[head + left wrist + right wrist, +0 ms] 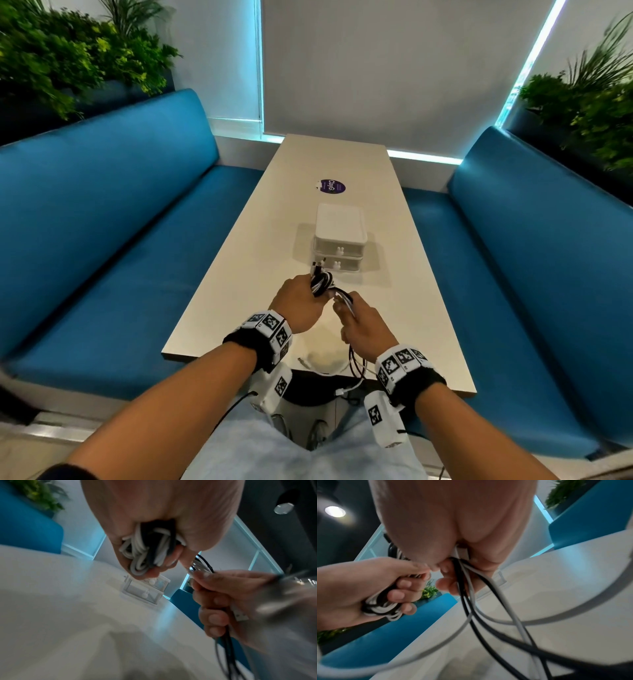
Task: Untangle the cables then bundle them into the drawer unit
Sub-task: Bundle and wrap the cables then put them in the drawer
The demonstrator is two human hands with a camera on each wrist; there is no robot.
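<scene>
I have my left hand point(298, 306) closed round a coil point(320, 282) of black and white cables, grip firm, held just above the bench point(239, 274) and close in front of the drawer unit point(339, 241). The left wrist view confirms the fingers wrapped about several loops, which keeps the wound turns from springing apart.

My right hand point(363, 322) is closed on the loose tails point(471, 595), black and white strands running together through the fist. From there they drop past the near bench edge and hang below it, with a white plug point(340, 391) dangling at the end. I judge this hold is meant to feed the tails under light tension toward the coil, one turn at a time.

The two hands are near each other, joined by a short span of cable.

The drawer unit stands mid-bench, two drawers, both appearing closed. A purple sticker point(330, 186) lies beyond it.

Assessment: the strands look largely untangled and the bundling is part done; a fair length remains unwound. Neither hand is free to open a drawer. Risk: the hanging ends may snag on the bench edge as they are drawn up.
</scene>
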